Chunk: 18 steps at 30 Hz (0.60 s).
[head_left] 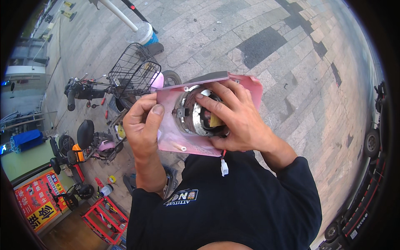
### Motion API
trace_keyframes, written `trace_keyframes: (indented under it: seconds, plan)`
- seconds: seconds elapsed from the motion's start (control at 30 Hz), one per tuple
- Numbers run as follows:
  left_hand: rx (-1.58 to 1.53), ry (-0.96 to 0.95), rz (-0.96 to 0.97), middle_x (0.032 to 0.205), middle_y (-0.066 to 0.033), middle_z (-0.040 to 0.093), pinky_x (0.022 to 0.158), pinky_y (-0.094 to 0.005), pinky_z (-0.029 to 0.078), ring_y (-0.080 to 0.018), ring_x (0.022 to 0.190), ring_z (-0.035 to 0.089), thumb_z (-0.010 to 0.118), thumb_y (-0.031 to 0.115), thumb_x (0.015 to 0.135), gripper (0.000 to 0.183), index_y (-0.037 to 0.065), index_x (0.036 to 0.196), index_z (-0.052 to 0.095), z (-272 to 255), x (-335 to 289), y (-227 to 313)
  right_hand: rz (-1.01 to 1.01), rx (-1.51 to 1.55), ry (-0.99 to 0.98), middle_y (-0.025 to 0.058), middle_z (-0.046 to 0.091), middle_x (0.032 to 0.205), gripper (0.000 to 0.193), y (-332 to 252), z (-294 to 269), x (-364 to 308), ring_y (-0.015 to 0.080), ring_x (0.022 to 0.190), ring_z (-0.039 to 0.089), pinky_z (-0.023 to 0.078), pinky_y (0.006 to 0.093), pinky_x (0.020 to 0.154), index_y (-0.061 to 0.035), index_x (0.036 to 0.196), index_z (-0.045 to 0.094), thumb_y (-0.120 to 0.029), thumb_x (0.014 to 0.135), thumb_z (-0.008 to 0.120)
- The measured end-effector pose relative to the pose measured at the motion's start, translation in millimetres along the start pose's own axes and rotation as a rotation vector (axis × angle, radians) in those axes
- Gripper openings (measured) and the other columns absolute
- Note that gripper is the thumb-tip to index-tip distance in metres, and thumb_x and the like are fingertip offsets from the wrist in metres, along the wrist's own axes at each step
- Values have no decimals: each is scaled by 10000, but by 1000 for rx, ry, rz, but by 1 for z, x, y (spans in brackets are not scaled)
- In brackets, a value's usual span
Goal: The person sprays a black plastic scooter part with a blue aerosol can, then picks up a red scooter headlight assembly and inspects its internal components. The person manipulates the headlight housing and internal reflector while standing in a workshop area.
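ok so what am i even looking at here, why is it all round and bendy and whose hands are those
This is one picture from a wide fisheye camera worn on a person's head, looking down at their own hands. That lens is why the picture is round and straight lines bend near its rim. There is no machine: a person in a dark top works with two bare hands.

The left hand grips the left edge of a pink plastic panel. The right hand reaches over a round metal part set in that panel, fingers curled into it. A thin wire ending in a small white plug hangs below.

Beneath is grey stone paving, not a table. To the left stand a scooter with a wire basket, a smaller bike with a black seat and a red rack.
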<state>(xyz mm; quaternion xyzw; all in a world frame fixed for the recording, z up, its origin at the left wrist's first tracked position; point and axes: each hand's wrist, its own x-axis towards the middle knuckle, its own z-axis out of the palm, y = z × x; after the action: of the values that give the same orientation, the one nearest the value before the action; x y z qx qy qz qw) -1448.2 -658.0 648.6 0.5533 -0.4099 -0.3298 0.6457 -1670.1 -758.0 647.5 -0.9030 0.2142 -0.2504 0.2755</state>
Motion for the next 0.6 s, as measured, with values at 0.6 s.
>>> trace_keyframes:
  seconds: [0.6]
  plan:
    - [-59,6,1,1055,-72,660,717,-198,408,-39,796,524,668,35,897,78,-39,923,667,-8,-4,1,21,10,-35,177,491,1435,879,-10,-2,1,424,1318,433,366,523,1071,-127,1373,571,-199,530,807]
